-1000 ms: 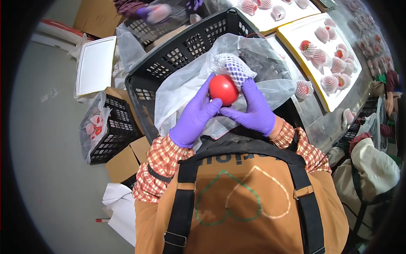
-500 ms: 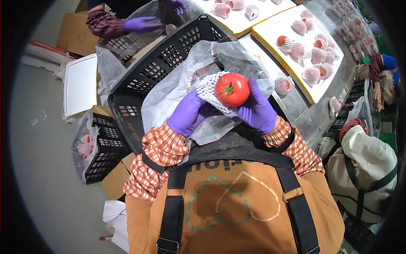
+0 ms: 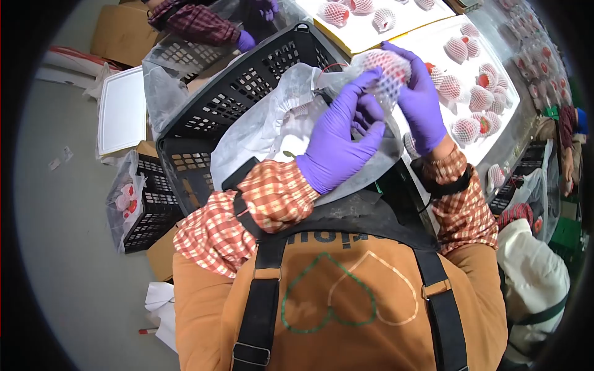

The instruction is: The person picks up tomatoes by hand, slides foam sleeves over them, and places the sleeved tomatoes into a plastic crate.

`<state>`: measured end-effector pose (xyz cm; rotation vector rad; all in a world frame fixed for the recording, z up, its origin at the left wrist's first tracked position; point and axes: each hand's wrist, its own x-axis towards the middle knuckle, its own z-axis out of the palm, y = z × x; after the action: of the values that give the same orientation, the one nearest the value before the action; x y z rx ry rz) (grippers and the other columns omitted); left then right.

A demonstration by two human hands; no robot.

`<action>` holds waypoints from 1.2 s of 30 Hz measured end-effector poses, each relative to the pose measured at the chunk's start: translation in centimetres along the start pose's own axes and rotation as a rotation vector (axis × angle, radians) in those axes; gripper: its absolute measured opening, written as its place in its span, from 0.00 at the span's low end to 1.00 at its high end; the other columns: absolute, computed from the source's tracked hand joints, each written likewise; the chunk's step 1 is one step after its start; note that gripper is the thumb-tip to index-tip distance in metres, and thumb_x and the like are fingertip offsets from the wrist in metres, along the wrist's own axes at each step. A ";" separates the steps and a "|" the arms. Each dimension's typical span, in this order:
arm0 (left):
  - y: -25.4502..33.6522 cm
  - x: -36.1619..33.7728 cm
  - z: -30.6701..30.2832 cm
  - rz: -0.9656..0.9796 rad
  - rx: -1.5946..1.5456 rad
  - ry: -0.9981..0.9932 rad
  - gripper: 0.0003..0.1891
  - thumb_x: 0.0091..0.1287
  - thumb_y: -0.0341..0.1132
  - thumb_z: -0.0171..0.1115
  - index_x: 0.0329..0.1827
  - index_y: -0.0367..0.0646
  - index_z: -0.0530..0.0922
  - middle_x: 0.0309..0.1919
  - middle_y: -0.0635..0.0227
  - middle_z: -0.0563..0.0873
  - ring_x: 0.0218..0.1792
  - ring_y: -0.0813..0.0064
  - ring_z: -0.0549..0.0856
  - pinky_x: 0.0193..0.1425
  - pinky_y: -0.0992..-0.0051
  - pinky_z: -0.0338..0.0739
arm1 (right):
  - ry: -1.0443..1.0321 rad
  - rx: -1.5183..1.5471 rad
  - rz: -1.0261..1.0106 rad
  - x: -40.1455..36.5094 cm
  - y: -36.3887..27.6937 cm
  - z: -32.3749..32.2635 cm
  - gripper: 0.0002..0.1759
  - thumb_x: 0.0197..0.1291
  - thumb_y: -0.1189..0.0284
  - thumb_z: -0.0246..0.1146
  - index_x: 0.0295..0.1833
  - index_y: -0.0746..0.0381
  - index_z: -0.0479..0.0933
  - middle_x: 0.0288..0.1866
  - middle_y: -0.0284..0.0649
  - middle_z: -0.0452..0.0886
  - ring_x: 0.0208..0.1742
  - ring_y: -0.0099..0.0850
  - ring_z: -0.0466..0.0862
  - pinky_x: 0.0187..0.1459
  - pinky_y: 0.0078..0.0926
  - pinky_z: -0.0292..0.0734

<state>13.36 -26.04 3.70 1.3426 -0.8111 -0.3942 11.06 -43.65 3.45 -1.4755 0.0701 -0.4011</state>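
Note:
A red tomato (image 3: 390, 73) wrapped in a white foam net is raised over the right end of the black crate (image 3: 213, 93). My right hand (image 3: 424, 108), gloved in purple, grips it with the fingers behind and the thumb low on the near side. My left hand (image 3: 340, 145), in a matching glove, is just left of it. Its index fingertip reaches the edge of the net, while its other fingers are bent and apart with nothing visible between them. Beneath my hands, a translucent plastic liner (image 3: 244, 139) spreads inside the crate.
Netted tomatoes sit on a white tray (image 3: 427, 44) at right and another white tray (image 3: 352, 37) behind it. A smaller crate (image 3: 158, 207) and a white lid (image 3: 120, 111) are at left. A co-worker's gloved hand (image 3: 245, 41) works at the back; another person is at far right.
The tomato, bare on its front half before, is now covered by the net. It has moved up and right in my right hand. My left hand has come off its underside and opened.

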 end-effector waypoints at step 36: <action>-7.8 -4.2 -10.8 -0.119 0.887 -0.104 0.33 0.45 0.40 0.77 0.55 0.41 0.73 0.50 0.54 0.76 0.52 0.56 0.77 0.56 0.62 0.74 | -0.182 -0.070 0.281 -7.6 -2.3 5.6 0.32 0.63 0.69 0.61 0.71 0.63 0.61 0.69 0.40 0.66 0.68 0.32 0.69 0.63 0.29 0.67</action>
<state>19.75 -17.33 -5.13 2.2128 -1.0491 -0.1908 5.09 -36.13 4.81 -1.5397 0.1456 -0.0367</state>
